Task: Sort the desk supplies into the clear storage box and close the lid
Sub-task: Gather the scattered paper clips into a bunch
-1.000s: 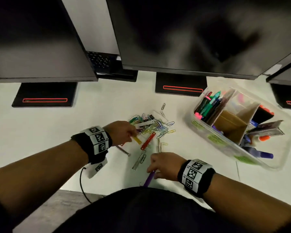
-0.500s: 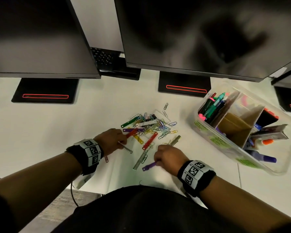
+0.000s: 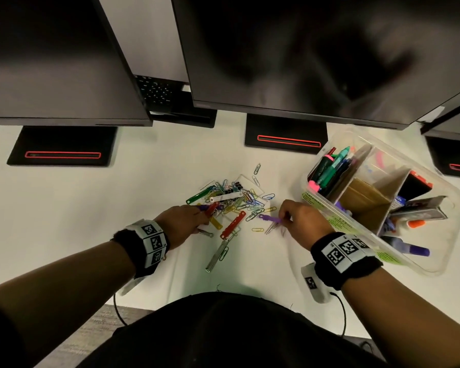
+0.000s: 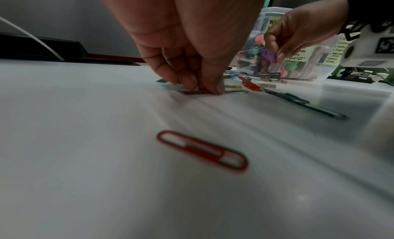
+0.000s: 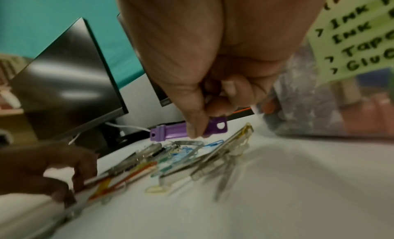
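A loose pile of coloured paper clips and fastener strips (image 3: 239, 203) lies mid-desk. My right hand (image 3: 284, 220) pinches a purple plastic strip (image 5: 170, 130) between thumb and fingers, lifted just above the pile and close to the near wall of the clear storage box (image 3: 436, 266). The box has no lid on it and holds markers, pens and glue in cardboard-divided sections. At the pile's left edge, my left hand (image 4: 204, 89) has its fingertips gathered on a thin silver metal strip (image 4: 234, 91) that lies flat on the desk. No lid is in view.
Monitors on black stands (image 3: 284, 136) overhang the back of the desk. A red strip (image 3: 233, 228) and a long silver strip (image 3: 218, 254) lie between my hands. A lone red paper clip (image 4: 202, 151) sits under my left wrist. Bare white desk (image 3: 64, 208) extends to the left.
My right hand has carried the purple strip from the desk's front edge up and right to beside the box. My left hand has stayed at the pile's left edge on the silver strip.
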Demonstrator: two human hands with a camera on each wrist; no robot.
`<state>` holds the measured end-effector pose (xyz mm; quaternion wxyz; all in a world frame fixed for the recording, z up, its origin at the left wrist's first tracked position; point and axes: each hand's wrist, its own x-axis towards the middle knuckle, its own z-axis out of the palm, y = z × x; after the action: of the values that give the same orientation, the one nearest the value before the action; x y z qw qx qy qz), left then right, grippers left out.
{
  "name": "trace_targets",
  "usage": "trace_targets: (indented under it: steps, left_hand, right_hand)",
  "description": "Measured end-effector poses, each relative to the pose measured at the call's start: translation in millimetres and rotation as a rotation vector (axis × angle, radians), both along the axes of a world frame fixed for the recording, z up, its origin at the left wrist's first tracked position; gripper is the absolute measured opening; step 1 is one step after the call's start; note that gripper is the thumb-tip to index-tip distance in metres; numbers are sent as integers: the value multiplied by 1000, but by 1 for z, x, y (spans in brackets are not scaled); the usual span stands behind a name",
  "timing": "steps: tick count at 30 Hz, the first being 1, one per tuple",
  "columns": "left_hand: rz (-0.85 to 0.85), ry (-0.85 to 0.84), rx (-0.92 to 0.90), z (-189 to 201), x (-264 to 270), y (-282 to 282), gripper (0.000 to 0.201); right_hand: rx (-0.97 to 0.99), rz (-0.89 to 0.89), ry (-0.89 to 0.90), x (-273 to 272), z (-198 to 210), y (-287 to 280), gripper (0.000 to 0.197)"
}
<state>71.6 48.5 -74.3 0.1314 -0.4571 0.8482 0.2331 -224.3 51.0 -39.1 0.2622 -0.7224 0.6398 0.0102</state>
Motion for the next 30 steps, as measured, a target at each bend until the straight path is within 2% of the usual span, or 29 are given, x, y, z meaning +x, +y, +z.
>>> trace_targets:
  steps: [3,4,9,11,15,18,21,22,24,27,30]
  left_hand:
    - [-40,0,1,3,-7,3,38]
    - [-51,-3,7,5,-11,5,40]
    - [-91,-148,43,13,-32,18,84]
    - [-66,-163,35,11,-38,23,90]
    - [98,-116,71,7,-45,23,86]
    - [188,-54,129,4,-42,18,82]
    - [246,61,183,-2,-34,13,54]
    - [265,120,231,-4,-30,12,43]
    - [254,196,287,-5,-23,9,34]
    - [259,95,176,-2,-17,8,33]
    - [252,75,107,-2,-13,7,28]
  right_hand:
    - [91,111,87,-4,-7,1,44]
    - [105,147,119,-4,-9,2,48]
    - [17,189,218,-1,-22,0,25]
    - [-20,164,234,-1,-24,1,23]
    - [-123,92,176,6,-20,3,10]
    - [-134,74,63,20,-11,3,11]
    - [23,6,-89,35,1,0,22]
    - [55,-1,-125,40,3,-1,20]
    - [107,13,-178,50,5,-3,13]
    - [182,27,-160,60,-1,-6,23]
    - [205,21,-138,67,-5,-2,26]
